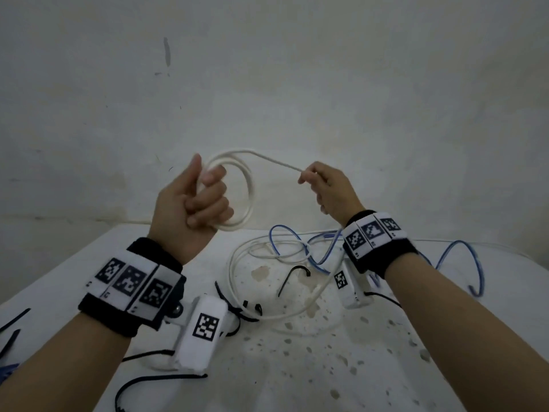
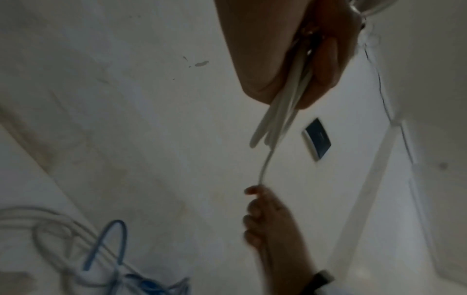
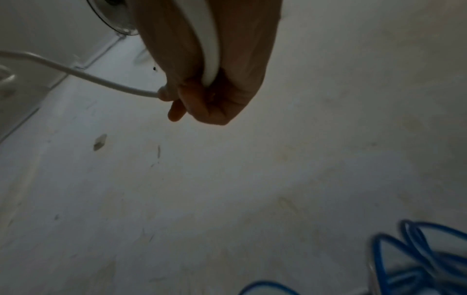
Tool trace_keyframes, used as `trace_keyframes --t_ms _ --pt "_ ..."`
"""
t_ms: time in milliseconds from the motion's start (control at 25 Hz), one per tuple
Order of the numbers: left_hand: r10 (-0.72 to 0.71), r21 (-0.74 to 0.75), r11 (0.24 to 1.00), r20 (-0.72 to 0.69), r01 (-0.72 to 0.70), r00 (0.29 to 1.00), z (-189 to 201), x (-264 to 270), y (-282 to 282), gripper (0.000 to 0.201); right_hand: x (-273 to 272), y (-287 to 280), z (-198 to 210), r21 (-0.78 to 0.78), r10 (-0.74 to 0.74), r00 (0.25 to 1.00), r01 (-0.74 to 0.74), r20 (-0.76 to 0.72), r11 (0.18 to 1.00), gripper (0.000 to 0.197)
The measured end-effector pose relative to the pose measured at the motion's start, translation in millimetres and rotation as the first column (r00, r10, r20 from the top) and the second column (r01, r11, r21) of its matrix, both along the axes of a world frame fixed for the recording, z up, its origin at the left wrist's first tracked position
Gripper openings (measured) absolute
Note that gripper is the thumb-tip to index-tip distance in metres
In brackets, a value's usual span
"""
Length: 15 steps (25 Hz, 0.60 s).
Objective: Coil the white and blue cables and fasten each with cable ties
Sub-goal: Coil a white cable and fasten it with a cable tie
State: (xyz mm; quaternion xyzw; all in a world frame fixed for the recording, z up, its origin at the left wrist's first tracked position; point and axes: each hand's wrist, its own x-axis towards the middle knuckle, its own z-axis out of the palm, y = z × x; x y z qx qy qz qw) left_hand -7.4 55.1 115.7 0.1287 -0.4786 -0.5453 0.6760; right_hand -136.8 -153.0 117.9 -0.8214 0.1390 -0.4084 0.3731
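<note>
Stained white desk (image 1: 341,367) against bare wall; left hand (image 1: 190,203) raised above far edge, fingers curled round white cable (image 1: 249,185) loops; right hand (image 1: 329,188) pinching the feed strand; risk: tangle with blue cable (image 1: 475,263) dragging both, loops slipping; cable ties (image 1: 292,276) unused mid-desk.

Both forearms reach forward, raised, each wrist in a black band. The left hand (image 1: 190,200) is palm-up toward the person, fingers curled closed, thumb pointing up. The right hand (image 1: 329,185), to its right and level, is back-up, fingertips (image 1: 306,176) pinched together, pointing left.
</note>
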Motion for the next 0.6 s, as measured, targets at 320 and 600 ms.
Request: trace_keyframes --t_ms 320,600 --pt "0.646 -0.055 0.763 0.022 -0.644 0.763 29.1 -1.1 -18.4 0.041 17.1 42.5 -54.0 -0.868 -0.408 0.869 -0.047 -0.279 0.494 0.035" --pt "0.626 -0.272 0.538 0.763 -0.798 0.162 -33.9 4.9 -29.1 0.041 10.2 85.6 -39.0 -0.991 -0.209 0.975 0.102 0.081 0.091 0.006"
